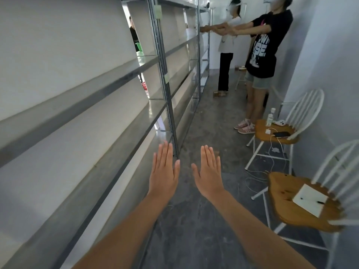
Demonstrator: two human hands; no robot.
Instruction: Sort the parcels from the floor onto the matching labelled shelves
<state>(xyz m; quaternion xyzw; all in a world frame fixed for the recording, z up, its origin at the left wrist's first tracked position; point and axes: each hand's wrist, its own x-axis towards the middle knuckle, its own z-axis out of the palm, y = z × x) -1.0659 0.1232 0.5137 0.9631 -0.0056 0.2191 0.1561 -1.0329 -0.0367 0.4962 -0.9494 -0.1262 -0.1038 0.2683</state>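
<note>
Reaching forward over the grey floor (204, 117), the left hand (164, 171) and the right hand (208, 172) are held flat with palms down, side by side but apart, and neither holds anything. On each hand the fingers (165, 152) are straight and pressed together, and the thumbs angle out toward one another.

The shelves (77, 88) run along the left edge of the floor in long metal tiers, one above another, with white panels behind them. A grey upright (165, 74) carries a pale green label (158, 11) near its top and a second label (166, 77) lower down. The writing on both is too small to read. Where the parcels lie cannot be told from this view.

Along the right wall stand two white chairs with wooden seats. On the seat of the nearer chair (279, 210) lies a white notebook (308, 199) with a pen (320, 202) across it. The farther chair (262, 131) holds a dark phone (282, 134) near the seat's middle and a small bottle (270, 118) at its back edge, with a white cable (272, 152) trailing from the seat to the floor.

Farther down the aisle a person in a black T-shirt (266, 41) and a person in a white top (229, 35) stand facing the shelves with both arms stretched out.
</note>
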